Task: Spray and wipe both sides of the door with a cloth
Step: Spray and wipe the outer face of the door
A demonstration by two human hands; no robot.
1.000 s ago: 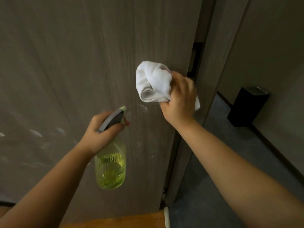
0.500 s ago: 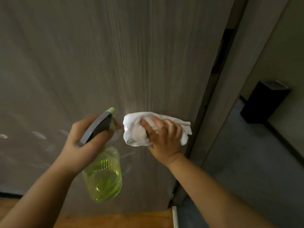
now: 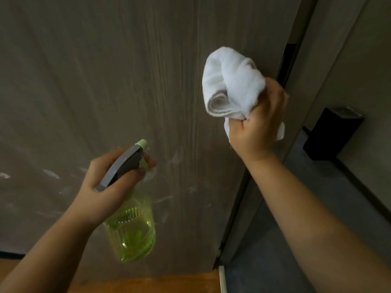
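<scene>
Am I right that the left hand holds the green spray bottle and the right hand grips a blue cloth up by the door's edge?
Not quite: the head view shows the cloth is white, not blue. The rest stands: the left hand holds the green spray bottle, the right hand grips the cloth by the door edge.

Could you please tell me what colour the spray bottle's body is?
The spray bottle has a translucent yellow-green body, seen in the head view.
</scene>
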